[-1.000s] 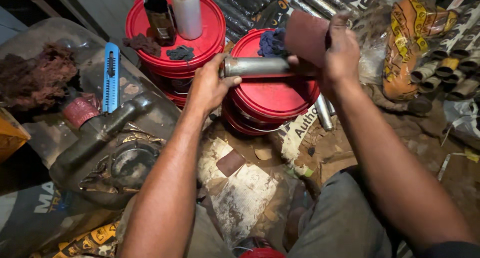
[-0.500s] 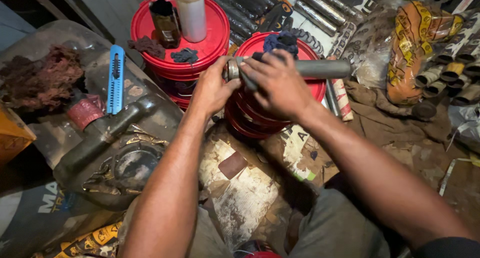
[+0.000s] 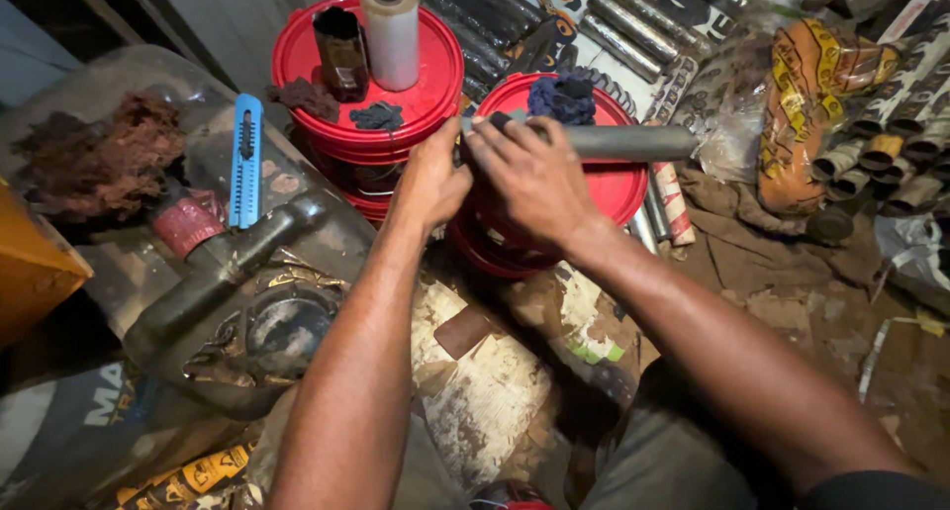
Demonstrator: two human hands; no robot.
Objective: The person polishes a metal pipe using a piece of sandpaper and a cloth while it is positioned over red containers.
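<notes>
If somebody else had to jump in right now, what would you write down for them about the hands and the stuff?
Left hand: gripping the left end of the grey metal tube, steadying it.
Right hand: laid over the same end, fingers wrapped round it; whether it holds a rag or sanding pad is hidden.
Tube: lying level across the red bucket lid, beside a dark blue cloth.
Nearby: second red lid carrying a film roll and a dark jar; blue utility knife to the left; more tubes stacked at right.
Done: tube is gripped in both hands.
Left: its long right part looks untouched.
</notes>
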